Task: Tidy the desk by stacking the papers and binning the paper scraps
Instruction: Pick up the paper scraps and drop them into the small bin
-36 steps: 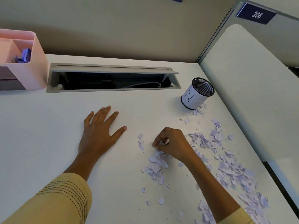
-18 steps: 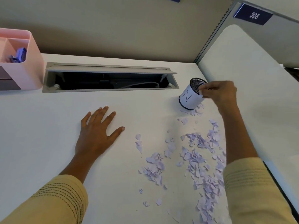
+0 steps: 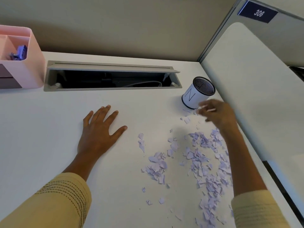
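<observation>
Several pale lilac paper scraps point(image 3: 199, 162) lie scattered over the right part of the white desk point(image 3: 41, 137). A small white cup-shaped bin point(image 3: 196, 92) with a black mesh rim and a letter N on its side stands at the back right. My right hand point(image 3: 217, 115) hovers blurred just below and right of the bin, fingers loosely spread, nothing visibly held. My left hand point(image 3: 98, 132) lies flat on the desk with fingers spread, left of the scraps. No paper sheets are in view.
A pink desk organiser point(image 3: 21, 58) with purple items stands at the back left. An open grey cable tray point(image 3: 111, 76) runs along the back of the desk. A beige partition wall rises behind. A white divider panel point(image 3: 263, 99) borders the desk on the right.
My right hand picked scraps from the pile, carried them up to the bin's rim, and has now dropped back down beside the bin. My left hand stayed flat.
</observation>
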The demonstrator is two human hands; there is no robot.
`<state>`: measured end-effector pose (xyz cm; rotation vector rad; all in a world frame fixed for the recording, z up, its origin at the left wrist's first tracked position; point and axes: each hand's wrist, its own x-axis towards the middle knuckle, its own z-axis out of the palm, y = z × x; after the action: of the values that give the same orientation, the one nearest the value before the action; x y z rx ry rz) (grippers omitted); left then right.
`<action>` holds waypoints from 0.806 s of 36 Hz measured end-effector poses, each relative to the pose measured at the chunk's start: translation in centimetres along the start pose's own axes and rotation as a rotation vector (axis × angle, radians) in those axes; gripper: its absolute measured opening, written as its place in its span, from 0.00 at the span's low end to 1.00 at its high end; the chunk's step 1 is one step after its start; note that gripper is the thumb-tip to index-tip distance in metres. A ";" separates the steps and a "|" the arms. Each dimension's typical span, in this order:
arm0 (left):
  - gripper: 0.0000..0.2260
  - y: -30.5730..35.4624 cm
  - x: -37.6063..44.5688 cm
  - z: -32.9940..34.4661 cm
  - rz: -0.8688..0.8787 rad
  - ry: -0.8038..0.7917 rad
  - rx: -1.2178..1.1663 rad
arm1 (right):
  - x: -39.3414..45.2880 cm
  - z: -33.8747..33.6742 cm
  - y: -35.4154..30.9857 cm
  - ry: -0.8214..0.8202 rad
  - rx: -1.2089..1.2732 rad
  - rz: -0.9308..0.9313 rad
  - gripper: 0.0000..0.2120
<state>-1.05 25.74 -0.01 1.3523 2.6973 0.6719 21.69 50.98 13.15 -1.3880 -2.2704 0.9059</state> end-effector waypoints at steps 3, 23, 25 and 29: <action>0.32 0.0 0.0 -0.1 -0.001 0.001 -0.001 | -2.0 2.0 2.3 -0.159 -0.192 0.096 0.21; 0.35 0.0 0.1 -0.1 -0.003 -0.012 -0.005 | -2.0 3.6 2.4 -0.190 -0.056 0.128 0.06; 0.35 0.0 0.1 -0.1 -0.003 -0.013 -0.005 | -1.2 2.3 1.5 -0.136 0.012 0.090 0.07; 0.34 0.1 0.1 -0.1 -0.002 -0.002 -0.001 | 1.2 -0.7 -0.4 0.015 0.164 0.030 0.09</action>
<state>-1.05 25.81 0.16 1.3494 2.6956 0.6715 21.23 52.17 13.91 -1.3554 -2.1171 1.0610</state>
